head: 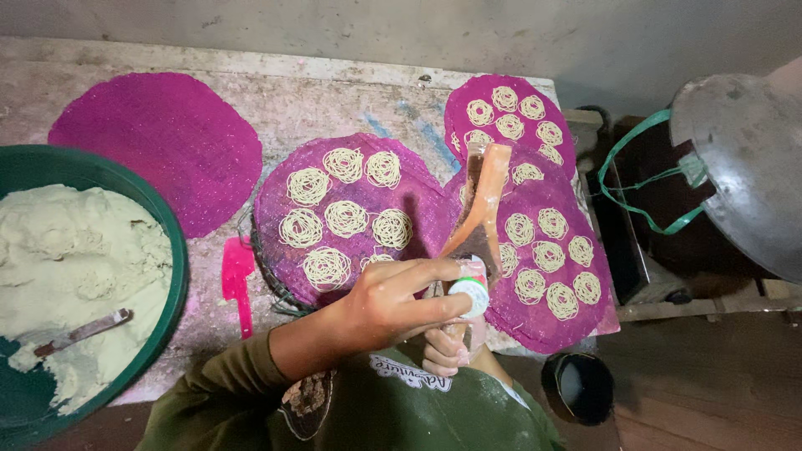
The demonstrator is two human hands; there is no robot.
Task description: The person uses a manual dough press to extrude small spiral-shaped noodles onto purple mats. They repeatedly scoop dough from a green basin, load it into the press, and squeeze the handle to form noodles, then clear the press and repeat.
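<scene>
**Q:** What are the hands doing?

**A:** The left hand [393, 305] is curled around the top of a wooden press [478, 219], thumb laid along a white, green-rimmed cap [473, 294]. The fingers are closed snugly, not spread. The right hand [443, 351] sits lower and mostly hidden; only bent fingers show, wrapped around the press's lower part.

**Q:** Where is the press?

**A:** It is held tilted over the table's [334, 92] near edge, between two round magenta mats.

**Q:** What lies on those mats?

**A:** The middle mat [422, 209], woven and coarse, carries eight pale coils of thin noodle strands [346, 217]. The right mat [543, 321] bears similar coils, and overlaps another filled mat [468, 92] behind it. A bare mat [163, 134] lies at far left.

**Q:** And the rest?

**A:** A green bowl [171, 250] at left holds crumbly, cream-coloured dough [75, 259] with a utensil's handle [83, 331] stuck in it. A pink plastic scraper [237, 280] lies flat between bowl and middle mat. At right, a dull metal lid [743, 167] hangs a green strap [643, 179]. A black cup [581, 386] stands on the floor.
</scene>
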